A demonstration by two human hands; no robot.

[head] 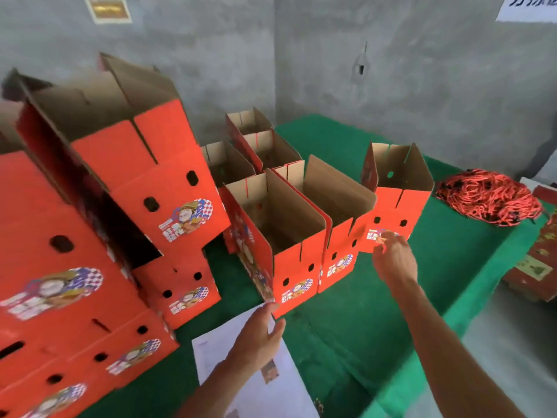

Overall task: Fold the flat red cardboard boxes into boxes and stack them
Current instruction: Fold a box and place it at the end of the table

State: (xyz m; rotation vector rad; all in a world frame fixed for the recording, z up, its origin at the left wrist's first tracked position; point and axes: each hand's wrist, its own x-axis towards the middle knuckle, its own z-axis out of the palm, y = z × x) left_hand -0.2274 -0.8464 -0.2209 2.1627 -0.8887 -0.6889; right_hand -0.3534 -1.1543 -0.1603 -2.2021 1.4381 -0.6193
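- The left grip (261,330) is spread, its fingertips at the bottom corner of the nearest open red box (297,267).
- The right grip (391,254) reaches to the far box (398,203); whether it pinches anything I cannot tell.
- The folded boxes stand on the green worktop (376,312), near a stack of boxes (90,236) at the left.
- A white paper (241,372) lies under the left arm.
- A heap of red cords (488,200) lies at the right.
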